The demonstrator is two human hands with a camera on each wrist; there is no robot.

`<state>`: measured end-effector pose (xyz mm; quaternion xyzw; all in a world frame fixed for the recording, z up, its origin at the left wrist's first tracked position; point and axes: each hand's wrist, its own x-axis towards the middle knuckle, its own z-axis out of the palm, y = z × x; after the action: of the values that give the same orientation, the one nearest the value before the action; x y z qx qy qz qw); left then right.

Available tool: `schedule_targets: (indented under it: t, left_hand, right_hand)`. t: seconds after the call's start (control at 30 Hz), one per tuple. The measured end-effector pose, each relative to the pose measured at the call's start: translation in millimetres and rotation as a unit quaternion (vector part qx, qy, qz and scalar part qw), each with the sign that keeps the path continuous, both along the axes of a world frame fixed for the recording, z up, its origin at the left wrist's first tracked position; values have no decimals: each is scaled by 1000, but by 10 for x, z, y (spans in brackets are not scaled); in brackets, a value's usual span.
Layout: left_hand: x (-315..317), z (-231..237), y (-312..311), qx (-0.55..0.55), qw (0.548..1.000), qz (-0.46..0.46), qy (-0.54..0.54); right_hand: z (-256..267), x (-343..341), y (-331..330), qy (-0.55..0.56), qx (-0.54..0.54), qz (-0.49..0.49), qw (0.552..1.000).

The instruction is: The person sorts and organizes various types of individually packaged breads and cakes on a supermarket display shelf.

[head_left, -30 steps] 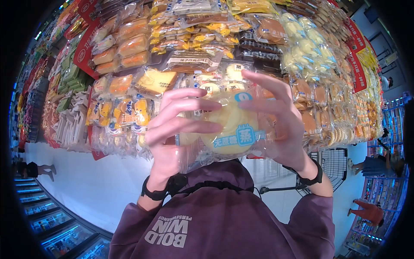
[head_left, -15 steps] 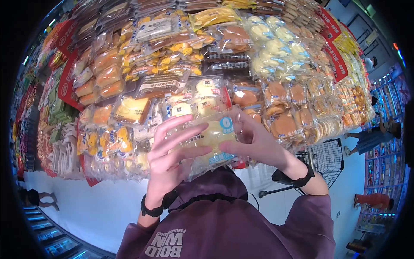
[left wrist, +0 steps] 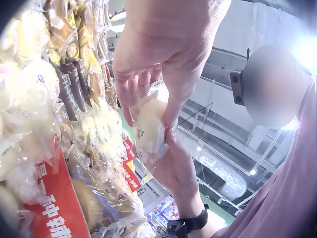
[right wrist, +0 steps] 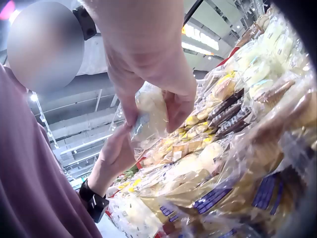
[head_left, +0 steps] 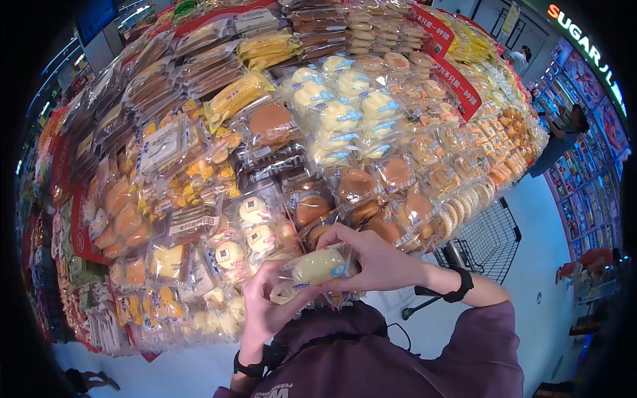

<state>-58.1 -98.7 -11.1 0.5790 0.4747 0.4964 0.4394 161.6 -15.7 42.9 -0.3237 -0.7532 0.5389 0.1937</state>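
Head view: left grip [head_left: 263, 308] and right grip [head_left: 373, 264] both partly closed, fingers and thumbs pinching one wrapped bun [head_left: 318, 267] from opposite sides; bun held aloft between the stacked pastries [head_left: 340, 116] and the purple shirt [head_left: 378, 365]; pick-up judged complete; handling judged under way; wrapper [left wrist: 148, 141] shows no visible opening; setting down not yet done

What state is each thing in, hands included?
Wrapped pale cake: in its clear wrapper, held by both hands
Left hand: gripping the cake
Right hand: gripping the cake
Black wristbands: fastened
White packaged cakes: wrapped, piled up
Shopping cart: untouched by either hand
SUGAR sign: lit
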Motion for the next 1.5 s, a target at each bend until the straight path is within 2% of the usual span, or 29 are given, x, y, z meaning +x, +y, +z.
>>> schedule_targets:
  t: [0.03,0.07,0.13,0.2,0.23,0.3,0.37,0.43,0.53,0.63,0.67,0.73,0.77,0.8,0.9,0.93,1.03,1.07,1.17,1.2,1.3,1.4,1.5]
  left_hand:
    - [64,-4,55,25,1000,11,-6]
    - [121,-10,104,50,998,23,-13]
    - [174,-17,180,73,996,26,-40]
    - [230,6,218,36,995,69,-59]
    - [251,25,228,17,993,91,-67]
    - [267,14,220,-1,991,116,-73]
    - [247,-47,200,-7,989,132,-59]
    - [238,-82,146,-33,988,144,-54]
    - [203,-111,112,-51,983,170,-48]
    - [162,-125,96,-60,977,198,-45]
    - [147,-126,88,-63,975,208,-45]
    - [126,-86,79,-55,972,221,-53]
    - [113,-71,76,-51,971,228,-57]
    - [96,-73,72,-51,969,234,-60]
    - [34,-71,59,-52,968,240,-60]
    - [13,-67,56,-54,969,236,-55]
    - [-77,-58,30,-54,977,206,-30]
    - [-110,-58,15,-53,979,193,-21]
    - [-206,-61,-30,-41,980,196,-20]
    - [-242,-64,-52,-44,980,195,-26]
    - [-354,-54,-119,-47,980,188,-35]
    - [-463,-44,-211,-32,983,178,-24]
    - [-568,-80,-328,-8,985,174,-15]
  right_hand:
    - [119,60,61,-18,-24,-1,1000]
    - [290,124,143,-47,1,-2,999]
    - [326,282,410,-31,119,-38,992]
    - [412,343,772,42,163,-72,983]
    - [485,342,1016,109,148,-91,979]
    - [629,369,1640,81,190,-115,972]
    - [846,324,2144,-80,280,-186,938]
    - [717,264,2802,-74,271,-207,937]
    - [550,25,3504,-3,255,-175,951]
    - [455,-215,3927,-52,190,-155,968]
    - [422,-227,3986,-126,203,-165,957]
    - [316,-305,3960,-192,350,-240,885]
    - [253,-325,3963,-222,419,-274,837]
    - [136,-300,4088,-154,552,-296,764]
    - [301,-291,4051,-171,616,-172,749]
    - [358,-329,4040,-241,492,-76,833]
    - [447,-398,4028,-287,482,-64,825]
    - [430,-407,4136,-255,536,-44,804]
    - [551,-779,3687,-157,627,-36,763]
    - [604,-929,3556,-149,588,26,795]
    - [493,-1351,3362,-126,579,121,796]
    - [404,-1673,3384,-184,551,170,796]
    - [296,-1918,3418,-254,492,161,817]
